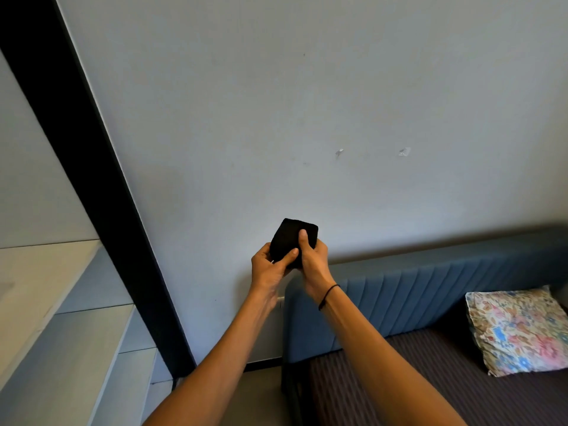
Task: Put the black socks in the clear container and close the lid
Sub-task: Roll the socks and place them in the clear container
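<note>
Together, the left hand (268, 265) and right hand (314, 260) clasp a folded bundle of black fabric socks (292, 238) out in front of a pale wall, thumbs pressed on it. Below the right hand sits a blue ribbed headboard (430, 290).

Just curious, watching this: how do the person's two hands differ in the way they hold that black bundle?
The left hand cups the black socks from below and the side, thumb laid across the front; the right hand presses its thumb upright on the front. The right wrist wears a dark band; the left wrist is bare. Both grip the same bundle, raised before the wall.
</note>
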